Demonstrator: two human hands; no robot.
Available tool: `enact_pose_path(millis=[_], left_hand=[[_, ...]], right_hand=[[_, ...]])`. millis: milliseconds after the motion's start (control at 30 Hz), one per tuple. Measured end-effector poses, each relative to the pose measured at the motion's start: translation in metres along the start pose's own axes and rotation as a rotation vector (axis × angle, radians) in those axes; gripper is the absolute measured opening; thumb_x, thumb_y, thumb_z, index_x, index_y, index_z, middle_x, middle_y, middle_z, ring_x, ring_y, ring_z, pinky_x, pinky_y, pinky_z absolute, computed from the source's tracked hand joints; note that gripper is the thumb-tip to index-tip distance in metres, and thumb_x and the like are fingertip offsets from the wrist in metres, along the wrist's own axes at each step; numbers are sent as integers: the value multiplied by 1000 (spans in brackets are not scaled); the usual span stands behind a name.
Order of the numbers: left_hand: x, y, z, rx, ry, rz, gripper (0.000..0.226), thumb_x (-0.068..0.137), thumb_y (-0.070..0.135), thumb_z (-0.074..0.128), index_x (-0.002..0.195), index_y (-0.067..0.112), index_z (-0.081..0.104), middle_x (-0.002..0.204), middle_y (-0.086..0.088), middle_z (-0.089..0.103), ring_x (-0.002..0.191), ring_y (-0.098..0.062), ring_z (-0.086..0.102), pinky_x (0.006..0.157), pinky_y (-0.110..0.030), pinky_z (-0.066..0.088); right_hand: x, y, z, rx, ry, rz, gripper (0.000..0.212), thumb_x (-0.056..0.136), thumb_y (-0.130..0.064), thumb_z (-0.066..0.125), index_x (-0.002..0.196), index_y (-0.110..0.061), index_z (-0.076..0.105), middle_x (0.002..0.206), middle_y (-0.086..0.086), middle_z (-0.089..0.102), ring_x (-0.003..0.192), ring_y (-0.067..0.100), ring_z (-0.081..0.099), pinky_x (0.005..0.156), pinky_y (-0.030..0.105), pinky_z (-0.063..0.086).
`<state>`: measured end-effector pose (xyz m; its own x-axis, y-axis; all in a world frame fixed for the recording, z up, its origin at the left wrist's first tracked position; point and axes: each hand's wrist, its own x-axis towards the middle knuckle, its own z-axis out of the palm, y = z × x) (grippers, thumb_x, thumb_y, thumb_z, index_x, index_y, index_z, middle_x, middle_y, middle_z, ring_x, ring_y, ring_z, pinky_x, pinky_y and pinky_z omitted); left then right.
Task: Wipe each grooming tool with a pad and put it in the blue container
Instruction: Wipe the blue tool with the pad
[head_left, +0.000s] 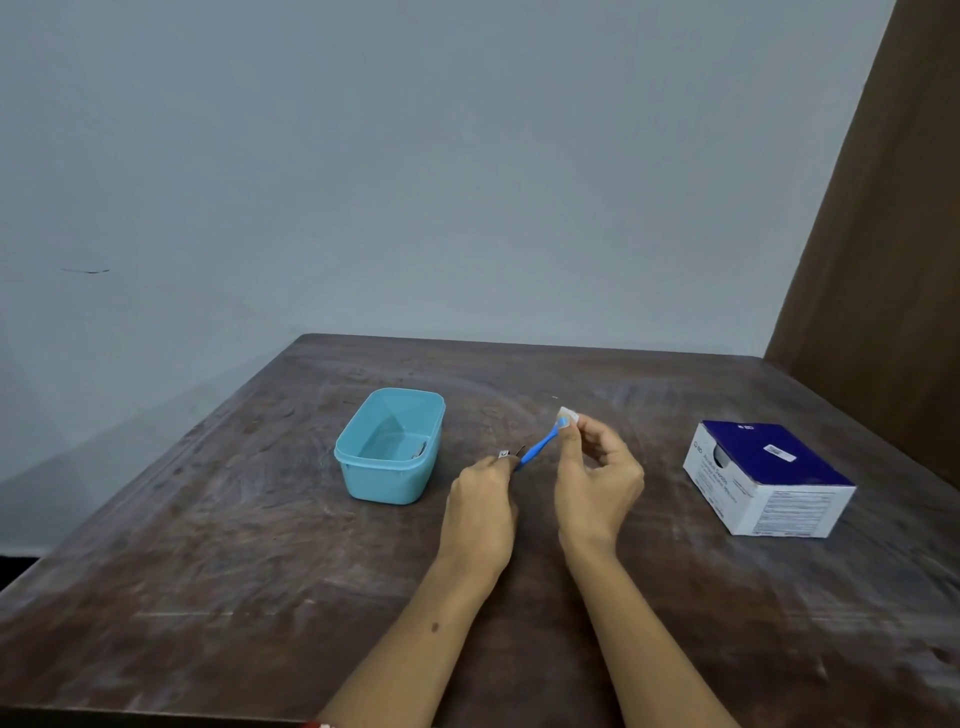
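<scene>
The left hand (480, 499), just below centre frame, is clenched around the lower end of a blue-handled grooming tool (537, 449); a small metal part shows beside its fingertips, too small to identify. The tool's long axis runs diagonally, from the left hand at lower left up to the right hand (597, 475) at upper right. There the right thumb and forefinger pinch a small white pad (566, 417) folded over the tool's upper tip. The remaining right fingers are curled loosely.

The blue container (363, 480) stands left of centre on the wooden table (208, 571), just beside the left hand and well apart from the right. A metal item lies inside it at the right wall. A blue-and-white box (769, 480) sits at the right of the frame.

Judgement: wiping is in progress. The left hand is nearer the container and better placed for the drop.
</scene>
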<state>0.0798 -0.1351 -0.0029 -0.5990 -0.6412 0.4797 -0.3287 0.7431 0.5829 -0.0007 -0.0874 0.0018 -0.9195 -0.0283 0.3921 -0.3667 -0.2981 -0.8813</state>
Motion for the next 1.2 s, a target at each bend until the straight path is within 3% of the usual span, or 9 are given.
enact_pose_path(millis=[133, 200, 367, 533, 700, 933, 1200], left_hand=[[0, -1, 0, -4, 7, -7, 36, 92, 4, 48, 126, 10, 56, 116, -8, 65, 106, -17, 60, 95, -28, 47], [1, -2, 1, -9, 10, -20, 37, 90, 2, 49, 125, 11, 57, 113, -8, 65, 103, -17, 61, 93, -29, 49], [2, -4, 2, -16, 18, -30, 33, 89, 3, 49, 119, 10, 61, 105, -7, 67, 95, -16, 62, 85, -29, 51], [0, -1, 0, 4, -13, -11, 38, 90, 1, 47, 126, 11, 56, 111, -9, 65, 102, -19, 61, 91, -30, 49], [0, -1, -1, 13, -18, 6, 38, 90, 1, 48, 126, 10, 56, 114, -10, 65, 104, -18, 60, 93, -29, 48], [-1, -1, 0, -11, 8, 25, 39, 90, 2, 50, 127, 11, 55, 117, -8, 64, 106, -16, 60, 95, -24, 46], [2, -8, 2, -140, 105, 53, 32, 81, -4, 54, 106, 9, 69, 93, -8, 72, 84, -18, 66, 78, -27, 52]], right_hand=[[0, 1, 0, -4, -33, -2, 7, 81, -22, 72, 84, -28, 71, 87, 1, 71, 82, 12, 67, 70, 20, 51], [-2, -1, 1, -4, -44, -7, 6, 81, -23, 71, 83, -28, 70, 87, 0, 71, 84, 11, 67, 69, 20, 52], [-7, -6, 1, -46, -49, -83, 21, 85, -14, 65, 80, -34, 68, 83, -13, 67, 84, 5, 63, 74, 31, 52], [-5, -6, -1, -100, -39, -124, 21, 84, -14, 65, 81, -35, 65, 82, -17, 63, 82, 2, 60, 76, 27, 50], [-2, 3, -1, -123, -30, -103, 8, 86, -18, 64, 86, -26, 66, 86, -4, 67, 83, 6, 60, 75, 28, 51], [-1, 7, -1, -110, -46, -47, 9, 85, -19, 65, 87, -28, 66, 91, 2, 68, 82, 4, 62, 65, 9, 46], [-7, 8, 1, -161, -288, -12, 15, 77, -18, 75, 77, -32, 69, 75, -7, 70, 70, 2, 65, 65, 10, 48]])
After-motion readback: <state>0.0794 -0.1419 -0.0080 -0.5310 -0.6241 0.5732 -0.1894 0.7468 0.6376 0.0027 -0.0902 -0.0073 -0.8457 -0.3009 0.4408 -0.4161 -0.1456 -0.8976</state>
